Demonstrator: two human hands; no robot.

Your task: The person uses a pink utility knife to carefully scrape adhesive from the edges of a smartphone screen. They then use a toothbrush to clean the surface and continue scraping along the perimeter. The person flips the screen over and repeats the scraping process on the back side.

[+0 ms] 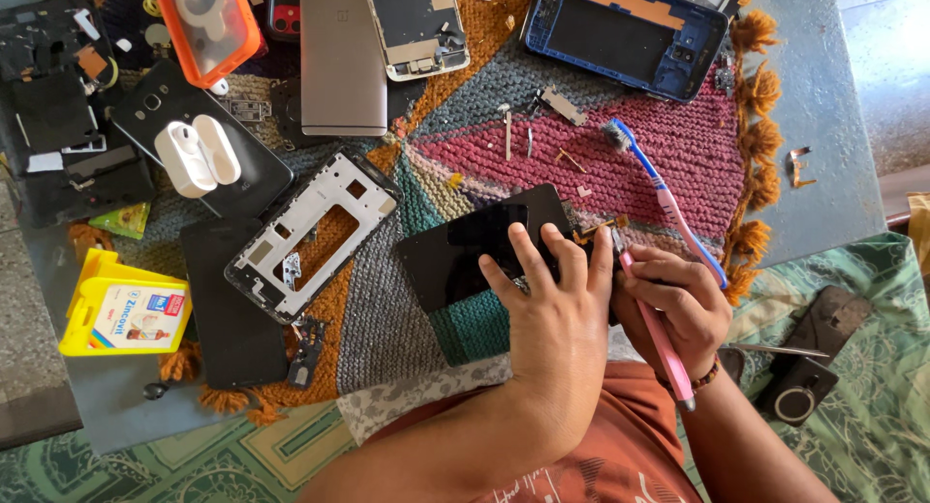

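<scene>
My left hand point(554, 309) lies flat with its fingers spread on a black phone screen panel point(465, 251), pressing it onto the knitted multicoloured mat point(620, 154). In my right hand point(678, 304) I grip a pink screwdriver-like tool point(661, 343). Its tip touches the panel's right edge, by a small orange flex cable point(601, 230). A pink and blue toothbrush point(668, 198) lies on the mat just above my right hand.
A silver phone frame point(310, 234), a black panel point(228, 309), a blue phone housing point(625, 33), a grey phone back point(341, 57), an orange case point(208, 23), white earbud case point(199, 154) and yellow box point(121, 309) lie around. Small screws and parts dot the mat.
</scene>
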